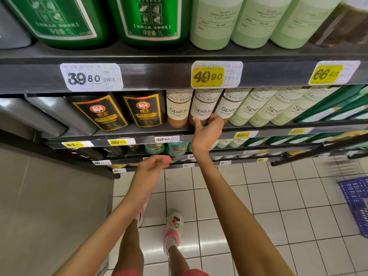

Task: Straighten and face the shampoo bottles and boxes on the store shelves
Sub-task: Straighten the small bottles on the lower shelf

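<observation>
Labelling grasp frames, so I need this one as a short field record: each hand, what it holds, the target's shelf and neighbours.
right hand: grips the base of a white-and-tan cylindrical Spes shampoo bottle, thumb on its left, fingers on its right
left hand: holds nothing, fingers loosely curled, lower down in front of the bottom shelves
support: dark metal shelf
target label: faces out
neighbours: matching tan bottle on each side; black-and-gold bottles further left; pale green Spes bottles further right
</observation>
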